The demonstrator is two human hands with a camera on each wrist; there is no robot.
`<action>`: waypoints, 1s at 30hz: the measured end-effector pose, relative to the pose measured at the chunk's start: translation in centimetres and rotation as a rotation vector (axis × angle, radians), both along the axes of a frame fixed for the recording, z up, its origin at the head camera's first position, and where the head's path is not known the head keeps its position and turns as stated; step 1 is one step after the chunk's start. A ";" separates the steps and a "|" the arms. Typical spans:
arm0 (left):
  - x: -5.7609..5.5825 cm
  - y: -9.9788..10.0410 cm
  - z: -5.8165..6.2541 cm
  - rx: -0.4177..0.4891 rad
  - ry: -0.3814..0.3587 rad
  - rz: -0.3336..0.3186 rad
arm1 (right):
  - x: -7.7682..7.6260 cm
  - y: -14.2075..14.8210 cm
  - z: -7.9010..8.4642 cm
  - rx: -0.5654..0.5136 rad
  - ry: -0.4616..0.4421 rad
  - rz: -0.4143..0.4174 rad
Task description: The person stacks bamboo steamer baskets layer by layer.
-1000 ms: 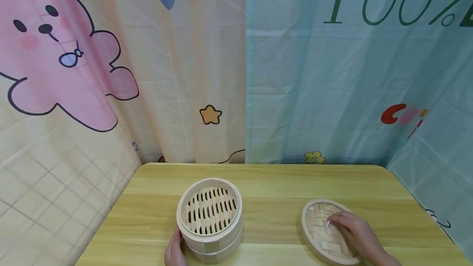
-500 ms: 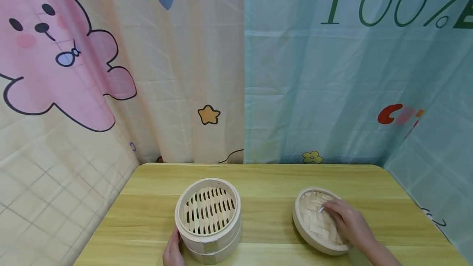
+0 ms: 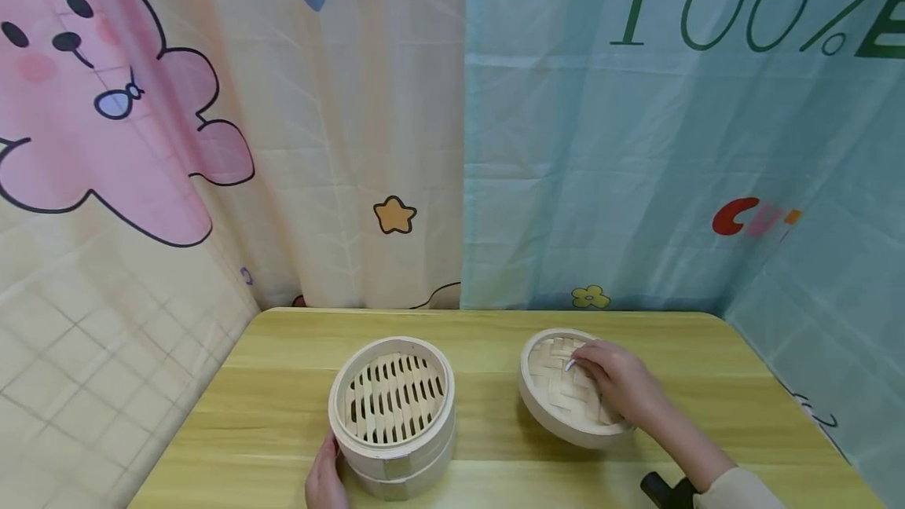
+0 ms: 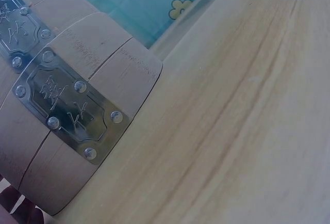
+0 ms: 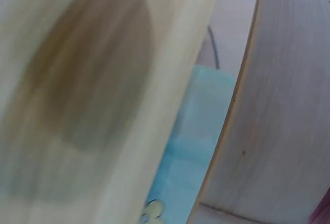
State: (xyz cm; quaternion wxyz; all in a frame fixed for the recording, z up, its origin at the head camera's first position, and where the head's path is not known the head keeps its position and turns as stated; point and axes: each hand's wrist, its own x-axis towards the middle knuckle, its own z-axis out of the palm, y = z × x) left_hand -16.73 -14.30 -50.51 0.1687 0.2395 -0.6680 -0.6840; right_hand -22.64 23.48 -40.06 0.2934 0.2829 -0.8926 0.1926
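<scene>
A two-tier bamboo steamer [image 3: 396, 399] stands on the table at centre-left, its slatted base showing inside the top tier. Metal plates [image 4: 72, 105] with engraved characters join the bands of its tiers. My left hand [image 3: 325, 481] holds the steamer's left side low down; dark fingertips [image 4: 20, 208] show by its base. To the right, my right hand [image 3: 618, 379] pinches the small pale handle [image 3: 569, 365] in the middle of the woven steamer lid [image 3: 555, 391]. The lid hangs tilted above the table, its rim [image 5: 268, 105] apart from the tabletop, with a shadow beneath.
The wooden table [image 3: 495, 485] has rounded far corners. Printed curtains [image 3: 601, 140] hang behind it and at both sides. A black device [image 3: 668, 489] sits by the right sleeve [image 3: 738, 491].
My right hand has raised the steamer lid off the table and carried it left and farther back, towards the steamer. The left hand stays at the steamer's side. The head view has shifted slightly.
</scene>
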 end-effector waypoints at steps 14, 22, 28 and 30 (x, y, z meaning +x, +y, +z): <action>0.0 0.1 0.0 0.031 0.052 0.019 | -1.4 -5.9 3.6 -0.056 0.075 0.153; 0.2 0.7 0.3 0.004 0.085 0.041 | -2.0 -8.4 5.5 -0.067 0.052 0.182; 0.3 0.6 0.3 -0.023 0.072 0.057 | -2.3 -10.7 6.7 -0.078 0.027 0.232; 0.3 0.5 0.3 -0.026 0.059 0.060 | -2.2 -11.6 7.0 -0.080 0.022 0.251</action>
